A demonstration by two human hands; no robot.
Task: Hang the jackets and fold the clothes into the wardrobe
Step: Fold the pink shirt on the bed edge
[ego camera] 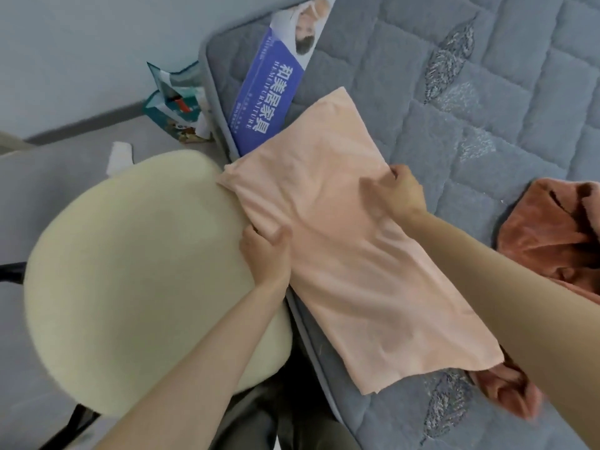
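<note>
Both grips pinch peach cloth: L hand, R hand.

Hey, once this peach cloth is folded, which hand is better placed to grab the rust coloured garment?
Probably the right hand: it grips the peach cloth at its right edge on the mattress, nearest the rust garment. The left hand pinches the opposite edge by the cream chair, farther away.

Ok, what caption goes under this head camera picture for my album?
Left hand and right hand grip a peach cloth spread on the grey mattress beside a cream chair.
</note>
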